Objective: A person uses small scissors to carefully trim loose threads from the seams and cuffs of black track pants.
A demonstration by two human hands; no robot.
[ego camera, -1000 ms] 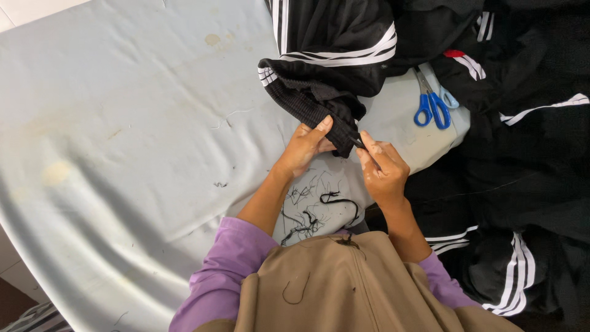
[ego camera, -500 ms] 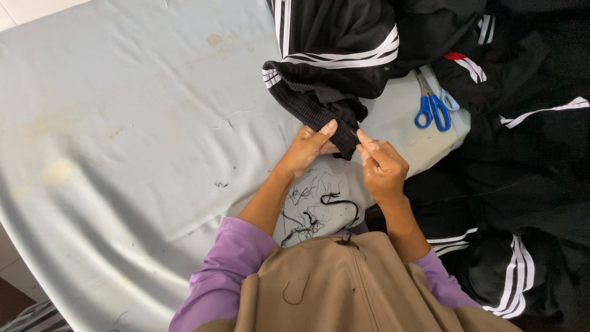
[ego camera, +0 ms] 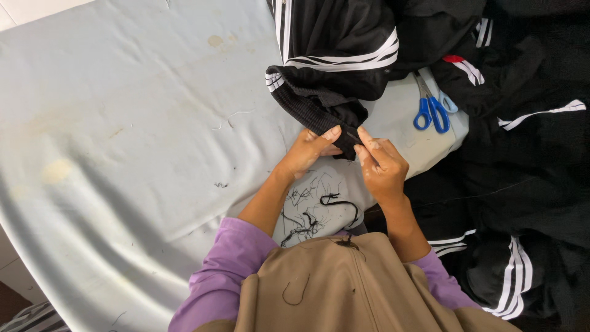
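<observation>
Ribbed black cuff (ego camera: 326, 117) of a black garment with white stripes (ego camera: 335, 43), lying on the pale grey surface (ego camera: 135, 123) and serving as landmark. The left hand (ego camera: 310, 150) pinches the cuff's near edge between thumb and fingers, its grip closed on the fabric. The right hand (ego camera: 381, 163), just right of the cuff, has its fingertips pressed together at the cuff's end, apparently nipping a thread; what they grasp is too small to tell. Compared with half a second ago, both hands sit at the same place on the cuff, the fingers of the right hand slightly more closed. Below the cuff, loose black thread clippings (ego camera: 313, 209) lie on the surface. Right of the cuff rest blue-handled scissors (ego camera: 432, 110), unmoved; beyond them, more black striped garments (ego camera: 528, 154).
</observation>
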